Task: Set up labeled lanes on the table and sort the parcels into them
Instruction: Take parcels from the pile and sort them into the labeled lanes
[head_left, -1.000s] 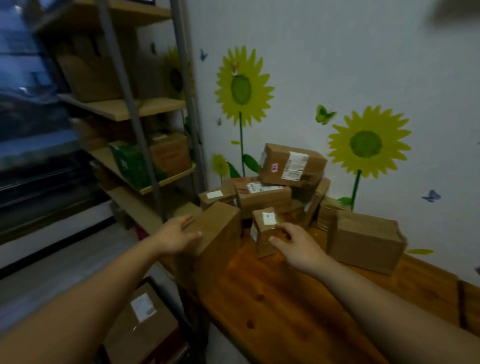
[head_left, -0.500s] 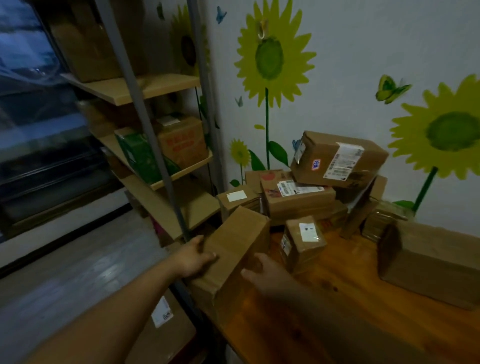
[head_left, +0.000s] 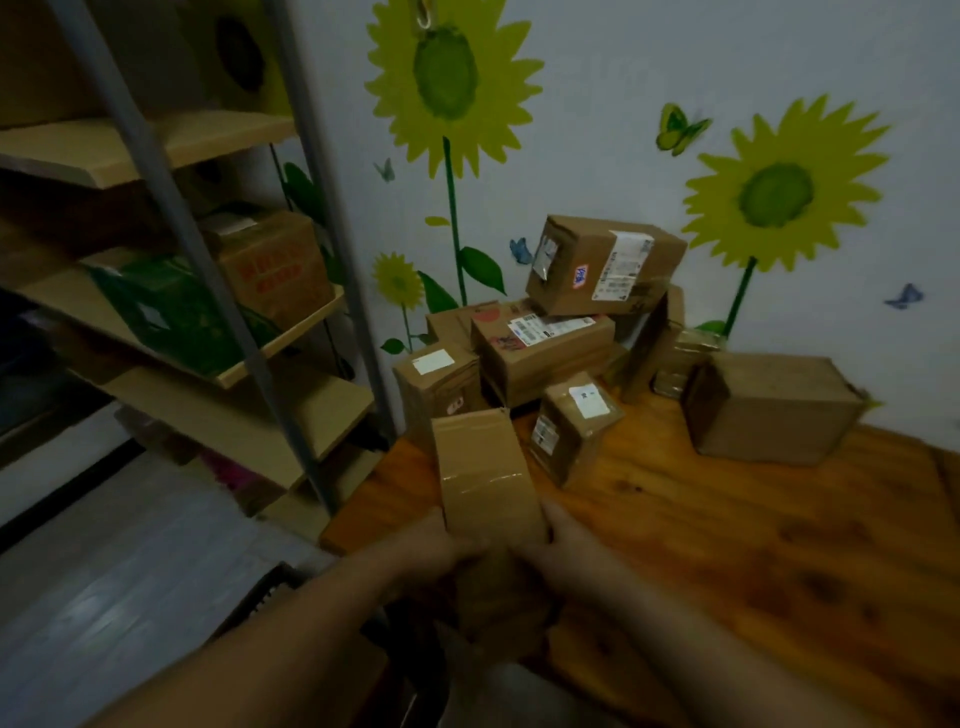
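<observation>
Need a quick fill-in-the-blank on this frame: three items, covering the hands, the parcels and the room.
1. The left hand and right hand grip the taped box, whose top face carries ____ label.
2. The parcel pile stands against a wall decorated with yellow ____.
3. The table is made of ____.
Missing words: no; sunflowers; wood.

1. Near end of the taped parcel (head_left: 485, 483) is blurred between left hand (head_left: 428, 545) and right hand (head_left: 569, 545); grips cannot be told.
2. Print on the far labels (head_left: 622, 265) cannot be read.
</observation>
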